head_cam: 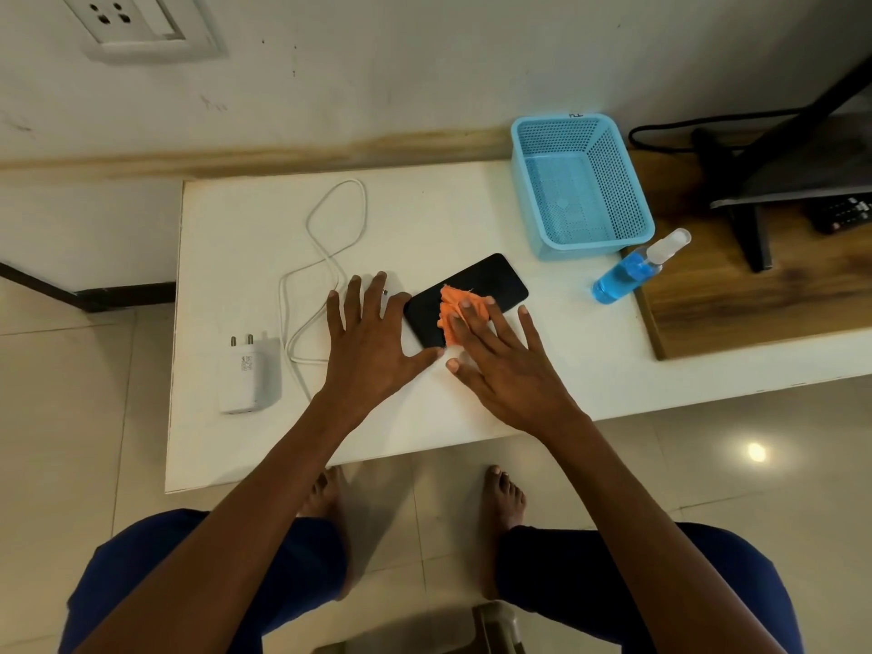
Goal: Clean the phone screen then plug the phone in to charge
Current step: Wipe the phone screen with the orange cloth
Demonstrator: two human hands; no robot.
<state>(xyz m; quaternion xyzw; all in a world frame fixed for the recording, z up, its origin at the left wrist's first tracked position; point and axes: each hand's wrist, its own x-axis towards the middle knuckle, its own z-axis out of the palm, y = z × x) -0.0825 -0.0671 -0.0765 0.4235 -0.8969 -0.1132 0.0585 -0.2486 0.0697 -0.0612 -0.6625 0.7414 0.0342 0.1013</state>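
A black phone (486, 280) lies screen up on the white table (424, 219). My right hand (500, 356) presses a crumpled orange cloth (453, 309) flat onto the near part of the screen, fingers spread. My left hand (373, 342) rests flat on the table beside the phone's left end, fingers apart, its thumb touching the phone's near corner. A white charger plug (247, 375) lies at the left, and its white cable (325, 257) loops across the table toward the phone. The cable's end is hidden behind my left fingers.
A blue mesh basket (632, 228) stands at the back right, empty. A spray bottle of blue liquid (632, 269) lies beside it at the wooden shelf's edge (736, 295). A wall socket (127, 21) sits at the top left. My bare feet are under the table's front edge.
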